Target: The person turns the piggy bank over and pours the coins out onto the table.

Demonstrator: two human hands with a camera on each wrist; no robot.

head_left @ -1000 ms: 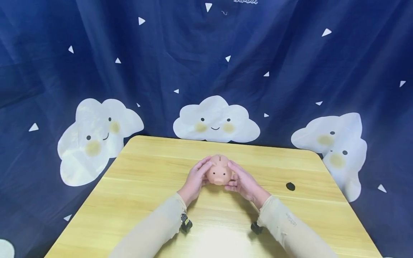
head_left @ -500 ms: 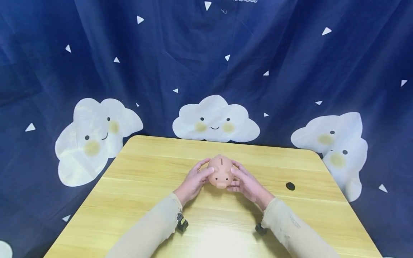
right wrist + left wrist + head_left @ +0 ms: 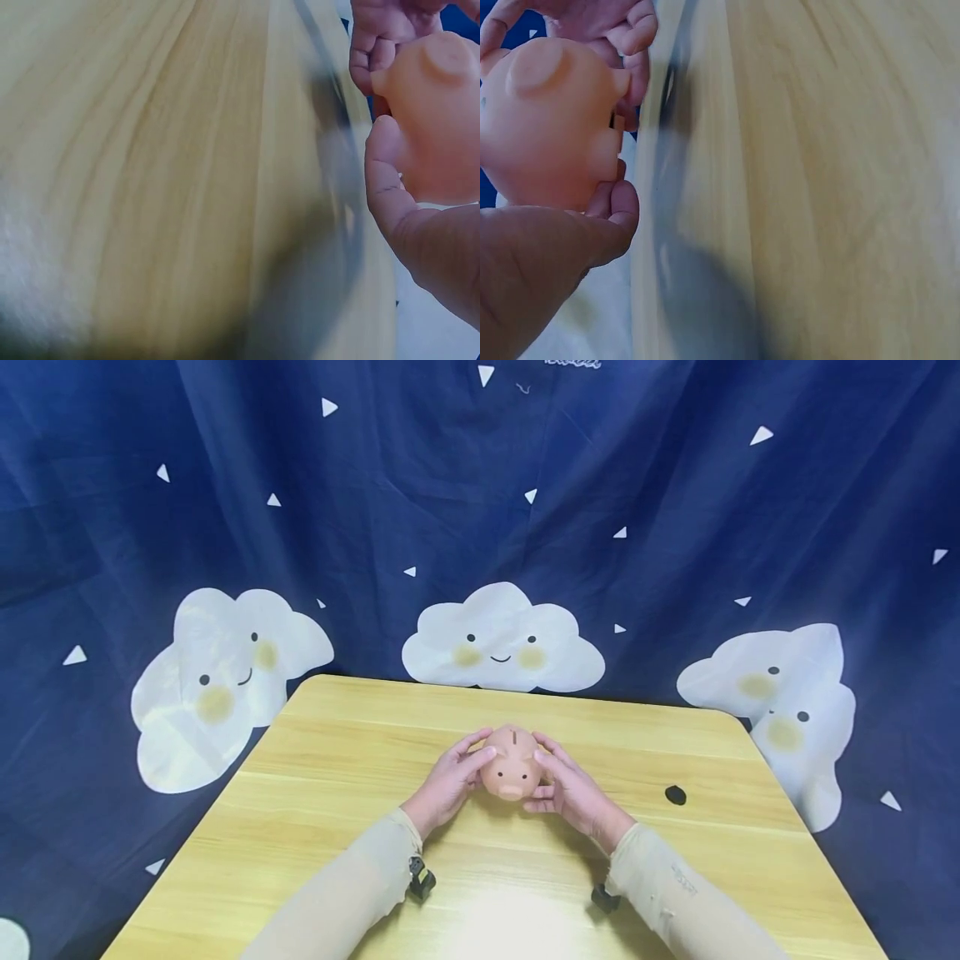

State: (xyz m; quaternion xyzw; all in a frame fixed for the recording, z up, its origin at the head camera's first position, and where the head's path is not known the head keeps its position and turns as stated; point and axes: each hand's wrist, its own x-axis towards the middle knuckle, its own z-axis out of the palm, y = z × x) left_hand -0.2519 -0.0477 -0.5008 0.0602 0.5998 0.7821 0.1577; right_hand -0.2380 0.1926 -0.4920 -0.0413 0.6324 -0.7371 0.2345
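Observation:
A pink piggy bank [image 3: 512, 772] with a coin slot on top is held between both hands above the middle of the table, its snout towards me. My left hand [image 3: 447, 783] grips its left side, thumb by the ear. On the opposite side my right hand [image 3: 576, 795] holds it the same way, with lower fingers curled in underneath. The left wrist view shows the piggy bank [image 3: 551, 127] with its snout and stubby feet, and fingertips close by a foot. Only part of the piggy bank [image 3: 439, 120] enters the right wrist view.
A small black disc [image 3: 676, 795] lies on the wooden table [image 3: 360, 752], to the right of the hands. Behind the table's far edge hangs a dark blue curtain [image 3: 450, 468] printed with clouds and white triangles.
The piggy bank has come slightly towards me and tipped its snout a little lower. Both thumbs have shifted to its front near the ears, and the forearms are a bit farther apart.

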